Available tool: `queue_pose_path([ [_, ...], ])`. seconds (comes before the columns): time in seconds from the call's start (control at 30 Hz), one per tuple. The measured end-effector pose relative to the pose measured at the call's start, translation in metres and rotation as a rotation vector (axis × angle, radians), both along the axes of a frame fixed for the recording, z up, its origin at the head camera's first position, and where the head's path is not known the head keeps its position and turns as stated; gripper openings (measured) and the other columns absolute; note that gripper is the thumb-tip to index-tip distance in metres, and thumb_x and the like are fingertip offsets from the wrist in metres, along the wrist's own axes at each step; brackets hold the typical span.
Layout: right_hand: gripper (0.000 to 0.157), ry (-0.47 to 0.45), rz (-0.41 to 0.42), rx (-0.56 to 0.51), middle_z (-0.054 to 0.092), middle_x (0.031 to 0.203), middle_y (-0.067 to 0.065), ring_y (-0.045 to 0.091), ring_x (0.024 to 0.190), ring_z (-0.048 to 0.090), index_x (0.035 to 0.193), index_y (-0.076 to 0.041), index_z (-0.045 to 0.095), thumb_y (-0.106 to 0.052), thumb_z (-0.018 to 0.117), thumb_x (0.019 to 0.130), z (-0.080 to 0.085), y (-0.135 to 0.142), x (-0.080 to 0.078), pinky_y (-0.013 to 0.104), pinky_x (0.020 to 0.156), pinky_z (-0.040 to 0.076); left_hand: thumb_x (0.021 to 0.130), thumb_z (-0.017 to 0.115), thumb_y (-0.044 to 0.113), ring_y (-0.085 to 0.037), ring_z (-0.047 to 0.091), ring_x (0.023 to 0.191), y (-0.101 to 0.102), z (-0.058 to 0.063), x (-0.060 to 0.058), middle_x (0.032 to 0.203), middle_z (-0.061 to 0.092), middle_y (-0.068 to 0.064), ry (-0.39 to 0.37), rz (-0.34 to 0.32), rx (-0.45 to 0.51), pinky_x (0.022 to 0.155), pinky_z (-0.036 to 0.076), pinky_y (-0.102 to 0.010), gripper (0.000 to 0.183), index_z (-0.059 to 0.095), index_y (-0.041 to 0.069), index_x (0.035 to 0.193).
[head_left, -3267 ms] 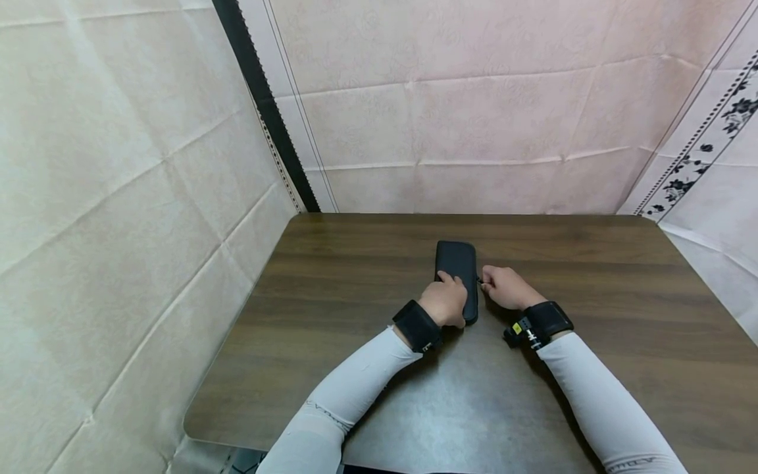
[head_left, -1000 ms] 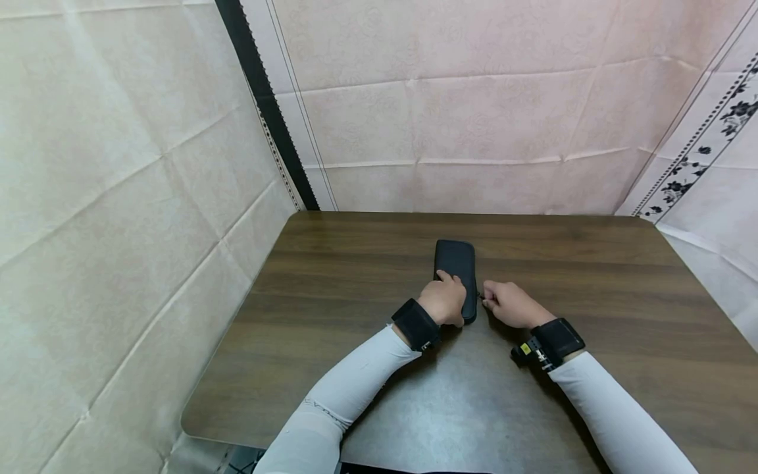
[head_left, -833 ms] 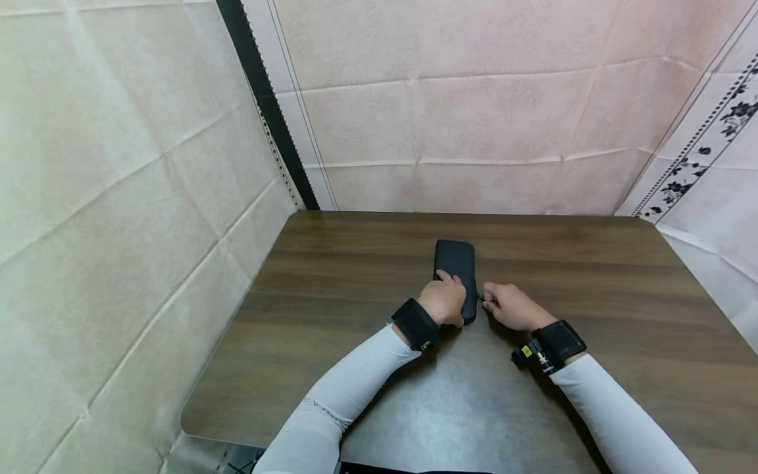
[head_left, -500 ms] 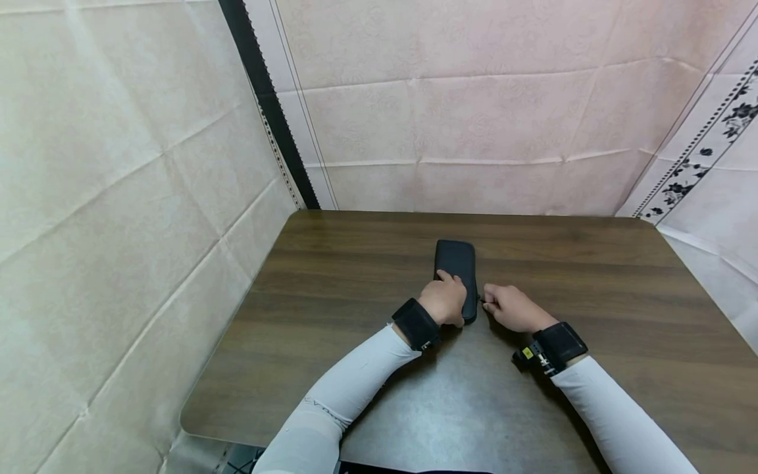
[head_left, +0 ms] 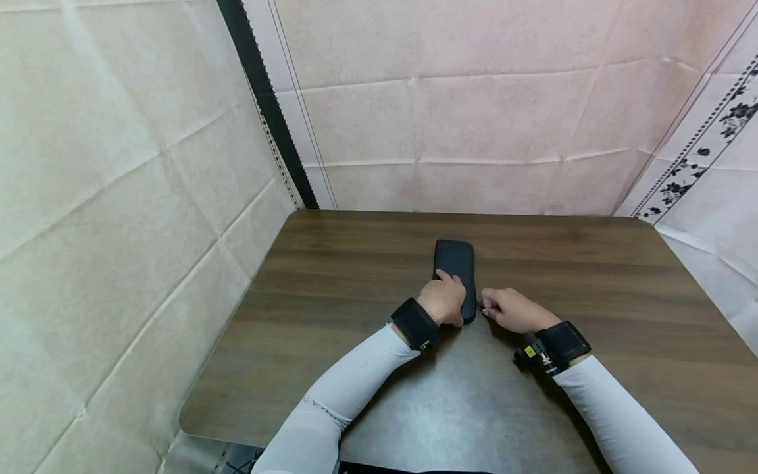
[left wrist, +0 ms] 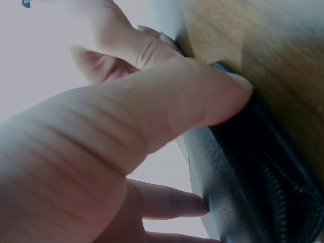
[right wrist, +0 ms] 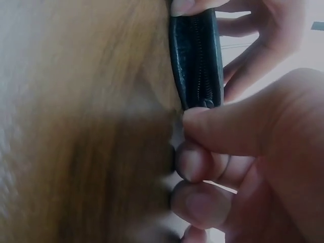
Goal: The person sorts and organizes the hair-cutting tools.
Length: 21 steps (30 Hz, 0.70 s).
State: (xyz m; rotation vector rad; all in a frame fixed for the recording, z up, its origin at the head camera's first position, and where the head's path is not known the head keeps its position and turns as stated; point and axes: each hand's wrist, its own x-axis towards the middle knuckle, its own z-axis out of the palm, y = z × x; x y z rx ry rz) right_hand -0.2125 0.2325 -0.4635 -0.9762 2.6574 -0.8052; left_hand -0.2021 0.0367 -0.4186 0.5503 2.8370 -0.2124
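A black zip wallet (head_left: 454,257) lies lengthwise on the table, its long side pointing away from me. My left hand (head_left: 443,301) grips its nearer half; the thumb presses on the near edge and the fingers lie over the upper face, as the left wrist view shows. At the wallet's right side, my right hand (head_left: 514,311) pinches the small zipper pull (head_left: 480,307) between thumb and curled index finger. The right wrist view shows the zipper teeth (right wrist: 197,55) running along the wallet's side down to the slider (right wrist: 207,103). The pull itself is mostly hidden by the fingertips there.
The wooden table (head_left: 331,342) has rounded corners and extends around both hands. Pale patterned cloth (head_left: 474,131) hangs behind it and on the left side. Each wrist wears a black band (head_left: 416,324) with a small camera.
My right hand has slid toward me along the wallet's right edge, pinching the zipper pull throughout. The left hand and the wallet have stayed in nearly the same place.
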Motion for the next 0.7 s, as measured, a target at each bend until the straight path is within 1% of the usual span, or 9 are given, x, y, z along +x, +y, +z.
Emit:
queue_pose_path([
  [0.17, 0.025, -0.011, 0.03, -0.006, 0.046, 0.07, -0.007, 0.005, 0.062, 0.044, 0.08, -0.013, 0.051, 0.0, 0.061, 0.1, 0.002, 0.001, 0.001, 0.023, 0.062, 0.039, 0.088, 0.079, 0.051, -0.017, 0.07, 0.079, 0.0, -0.001, 0.001, 0.162, 0.039, -0.025, 0.0, 0.004, 0.006, 0.06, 0.054, -0.025, 0.094, 0.037, 0.009, 0.161],
  [0.33, 0.027, -0.024, 0.044, -0.007, 0.043, 0.07, -0.008, 0.004, 0.061, 0.042, 0.079, -0.014, 0.05, -0.001, 0.061, 0.1, 0.003, 0.001, 0.001, 0.023, 0.063, 0.038, 0.088, 0.079, 0.051, -0.017, 0.068, 0.076, 0.0, 0.0, 0.001, 0.163, 0.038, -0.026, -0.007, 0.007, 0.008, 0.058, 0.052, -0.026, 0.094, 0.036, 0.009, 0.162],
  [0.5, 0.027, -0.043, 0.053, -0.021, 0.042, 0.069, -0.008, 0.005, 0.06, 0.042, 0.079, -0.014, 0.051, -0.003, 0.06, 0.102, 0.001, 0.004, -0.001, 0.023, 0.062, 0.038, 0.088, 0.079, 0.049, -0.019, 0.071, 0.083, -0.001, 0.0, 0.0, 0.162, 0.04, -0.026, -0.006, -0.006, 0.019, 0.059, 0.053, -0.026, 0.094, 0.037, 0.007, 0.161],
  [0.53, 0.026, -0.05, 0.056, -0.024, 0.042, 0.069, -0.008, 0.005, 0.06, 0.043, 0.079, -0.014, 0.051, -0.004, 0.059, 0.102, 0.001, 0.004, -0.002, 0.023, 0.062, 0.038, 0.087, 0.08, 0.049, -0.019, 0.072, 0.084, -0.001, 0.0, 0.0, 0.161, 0.041, -0.027, 0.0, -0.011, 0.023, 0.059, 0.054, -0.026, 0.094, 0.038, 0.006, 0.16],
  [0.6, 0.026, -0.069, 0.051, -0.027, 0.044, 0.07, -0.008, 0.005, 0.061, 0.044, 0.08, -0.015, 0.051, -0.004, 0.059, 0.103, 0.001, 0.007, -0.004, 0.023, 0.061, 0.039, 0.087, 0.08, 0.049, -0.019, 0.072, 0.082, 0.0, -0.001, -0.001, 0.159, 0.043, -0.028, 0.01, -0.012, 0.031, 0.057, 0.054, -0.027, 0.091, 0.043, 0.005, 0.158],
  [0.7, 0.026, -0.08, 0.041, -0.035, 0.045, 0.07, -0.007, 0.006, 0.061, 0.044, 0.08, -0.013, 0.052, -0.004, 0.058, 0.102, 0.002, 0.01, -0.009, 0.024, 0.061, 0.038, 0.086, 0.081, 0.05, -0.018, 0.071, 0.072, 0.004, -0.003, 0.0, 0.154, 0.049, -0.029, 0.044, 0.004, 0.041, 0.052, 0.052, -0.028, 0.077, 0.06, 0.007, 0.146],
])
